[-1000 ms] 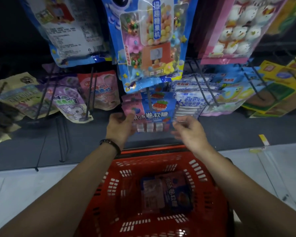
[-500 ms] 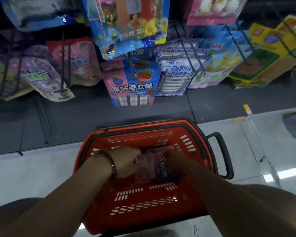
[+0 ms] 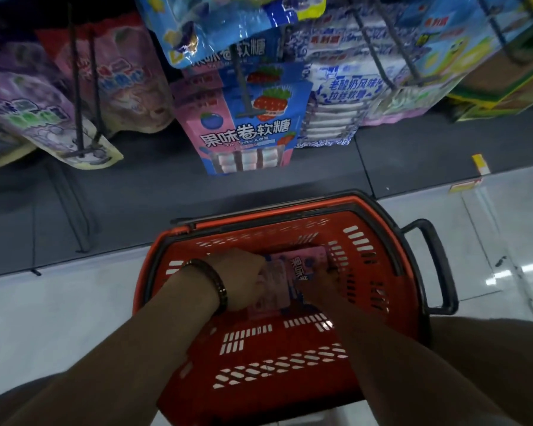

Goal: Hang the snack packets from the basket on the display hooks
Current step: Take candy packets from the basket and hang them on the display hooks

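Observation:
A red basket (image 3: 290, 364) stands on the floor below me. Inside it lies a pink and blue snack packet (image 3: 290, 275). My left hand (image 3: 242, 279), with a dark bracelet on its wrist, grips the packet's left edge. My right hand (image 3: 322, 282) holds its right side, fingers partly under it. Straight ahead, several matching pink and blue packets (image 3: 246, 130) hang on a display hook (image 3: 243, 87) on the rack's lowest row.
Purple and pink packets (image 3: 50, 109) hang at the left, white and blue ones (image 3: 336, 96) to the right, yellow-green packs (image 3: 490, 81) at the far right. A dark shelf base (image 3: 136, 195) runs under the hooks. The basket's black handle (image 3: 437, 265) sticks out right over the white floor tiles.
A second ago both hands were at the hook with a packet. They have come down into the basket and closed on the packet lying there; my view has tilted downward.

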A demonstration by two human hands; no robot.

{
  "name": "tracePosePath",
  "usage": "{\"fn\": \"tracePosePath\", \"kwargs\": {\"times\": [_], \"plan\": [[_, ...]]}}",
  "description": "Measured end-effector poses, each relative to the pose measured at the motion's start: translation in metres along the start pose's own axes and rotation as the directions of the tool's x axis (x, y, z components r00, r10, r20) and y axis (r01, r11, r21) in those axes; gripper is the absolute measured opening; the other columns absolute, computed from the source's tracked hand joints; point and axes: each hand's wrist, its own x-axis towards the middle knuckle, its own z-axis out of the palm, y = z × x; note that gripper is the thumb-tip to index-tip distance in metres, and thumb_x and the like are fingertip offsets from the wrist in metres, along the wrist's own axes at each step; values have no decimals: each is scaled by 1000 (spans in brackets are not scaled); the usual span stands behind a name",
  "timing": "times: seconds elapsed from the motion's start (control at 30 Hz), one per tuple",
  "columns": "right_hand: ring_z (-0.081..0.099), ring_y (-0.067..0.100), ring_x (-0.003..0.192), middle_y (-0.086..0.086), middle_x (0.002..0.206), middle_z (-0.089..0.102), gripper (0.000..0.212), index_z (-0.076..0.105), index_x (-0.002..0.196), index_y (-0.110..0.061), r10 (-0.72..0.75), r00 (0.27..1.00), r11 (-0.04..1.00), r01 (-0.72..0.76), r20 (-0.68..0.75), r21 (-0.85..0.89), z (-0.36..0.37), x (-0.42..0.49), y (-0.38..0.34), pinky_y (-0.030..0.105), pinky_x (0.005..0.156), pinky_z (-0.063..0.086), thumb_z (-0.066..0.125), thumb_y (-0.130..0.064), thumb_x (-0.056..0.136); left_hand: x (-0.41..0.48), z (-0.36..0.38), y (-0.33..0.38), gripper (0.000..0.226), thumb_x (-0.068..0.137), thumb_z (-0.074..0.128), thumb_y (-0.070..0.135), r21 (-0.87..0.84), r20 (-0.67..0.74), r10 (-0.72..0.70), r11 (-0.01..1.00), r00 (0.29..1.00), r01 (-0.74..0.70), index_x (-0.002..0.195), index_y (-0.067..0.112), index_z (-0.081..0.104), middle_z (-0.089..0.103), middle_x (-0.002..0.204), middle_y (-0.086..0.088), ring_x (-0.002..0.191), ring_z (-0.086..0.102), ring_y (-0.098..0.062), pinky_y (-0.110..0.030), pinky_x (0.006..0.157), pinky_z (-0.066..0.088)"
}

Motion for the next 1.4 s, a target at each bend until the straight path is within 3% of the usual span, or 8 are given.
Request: {"fn": "tracePosePath", "kwargs": {"times": [0.23, 0.4, 0.5, 0.67, 0.93, 1.1, 1.23, 1.4], "plan": [[0, 50, 160, 25, 170, -25, 118, -13, 167, -19, 141, 990, 990, -141, -23, -23, 14, 5, -10, 55, 127, 22, 75, -51, 94, 5, -4, -5, 41, 104, 46, 56, -21, -35, 0, 1000, 999, -1, 131, 29, 60, 65, 124, 1, 92, 55, -15, -28, 66, 40], [43, 44, 145, 24, 164, 32, 104, 8, 166, -10, 49, 983, 986, -20, -177, 163, 20, 10, 0, 54, 116, 45, 74, -45, 95, 7, -12, 0, 37, 104, 48, 53, -37, -12, 11, 999, 1000, -11, 123, 25, 62, 66, 116, 0, 100, 62, -20, -33, 77, 47], [63, 39, 124, 20, 140, 64, 57, 46, 152, -7, 13, 997, 996, -6, -79, 87, 21, 12, -1, 46, 101, 55, 61, -36, 105, 6, -16, -2, 39, 105, 49, 53, -40, -13, 6, 999, 1000, -6, 129, 25, 60, 65, 124, -1, 106, 61, -21, -36, 86, 50], [61, 38, 124, 21, 137, 64, 32, 59, 137, -3, 1, 991, 970, 32, 135, -240, 9, 4, -6, 44, 107, 50, 40, -13, 113, 5, -17, -10, 42, 104, 49, 54, -30, -43, 1, 1000, 999, -3, 130, 24, 61, 65, 125, -2, 107, 62, -21, -37, 92, 53], [66, 37, 117, 18, 122, 66, 44, 54, 150, -4, -168, 959, 985, 169, 227, 12, -19, -34, -20, 22, 82, 59, 47, 0, 106, 4, -2, -20, 38, 103, 53, 49, 48, -57, -29, 998, 998, 32, 113, 17, 71, 72, 114, -8, 103, 67, -28, -41, 91, 56], [62, 32, 126, 13, 139, 66, 37, 61, 143, -15, -383, 888, 860, 443, 255, -251, -61, -89, -40, 44, 110, 50, 51, -17, 108, -7, 22, -24, 54, 94, 70, 48, -138, -202, -72, 989, 977, 44, 140, 22, 58, 61, 145, -5, 131, 57, -25, -37, 109, 46], [64, 26, 106, 11, 121, 70, 21, 65, 122, -11, -530, 783, 689, 621, 324, -373, -104, -142, -67, 30, 82, 48, 51, -13, 106, -30, 46, -18, 90, 79, 85, 49, -348, -382, -107, 937, 918, -36, 155, 26, 43, 48, 158, 0, 144, 47, -21, -39, 119, 39], [62, 22, 91, 3, 99, 69, 11, 63, 99, -18, -677, 627, 471, 772, 386, -428, -147, -215, -98, 39, 82, 49, 58, -23, 106, -71, 52, 6, 30, 88, 84, 26, -660, -507, -112, 688, 855, -302, 117, 24, 77, 81, 108, 8, 105, 76, -16, -47, 96, 58]]}}
